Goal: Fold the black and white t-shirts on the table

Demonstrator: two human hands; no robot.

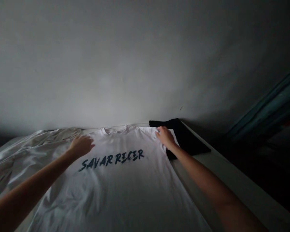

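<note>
A white T-shirt [125, 190] with dark lettering across its chest lies spread out, its neckline toward the wall. On its left shoulder area rests my left hand [82, 145], fingers apart and pointing right. My right hand [165, 137] is at the shirt's right shoulder and sleeve, with its fingers bent over the cloth; whether they pinch it is hard to see. Some wrinkles run through the lower left of the shirt.
Folded black cloth [190, 138] lies beside the right sleeve, near the wall [116, 64]. Crumpled light cloth [19, 158] covers the left side. The pale surface [222, 174] has a slanting right edge, with a dark area beyond it.
</note>
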